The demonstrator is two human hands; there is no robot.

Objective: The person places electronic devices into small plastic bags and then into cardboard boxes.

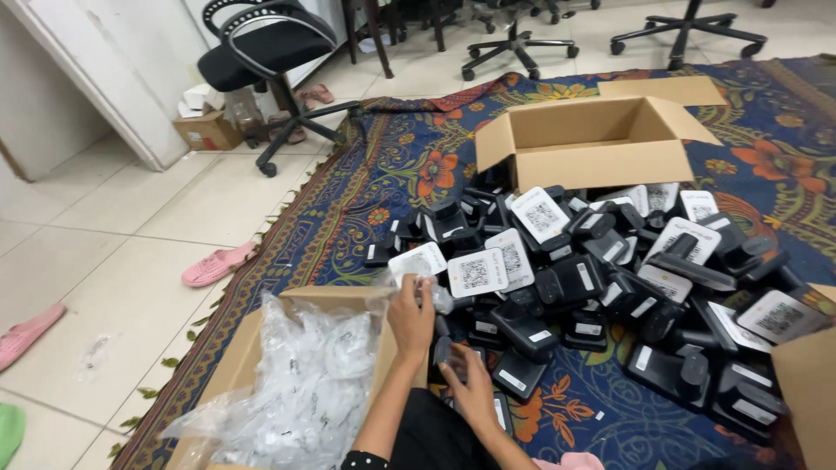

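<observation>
Head view: left hand [411, 315] is pinched on a plastic bag [305, 383] at the box edge [335, 296], right hand [470, 387] laid loosely spread on a black device [514, 374], patterned rug [383, 165] crowded.

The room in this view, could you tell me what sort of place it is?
Probably an office used for packing: wheeled office chairs on tiled floor, an open cardboard box on a patterned rug, and a heap of black devices.

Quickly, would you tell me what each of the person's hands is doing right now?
Left hand: closed on a small clear plastic bag.
Right hand: resting on a black device on the rug; grip cannot be told.
</observation>
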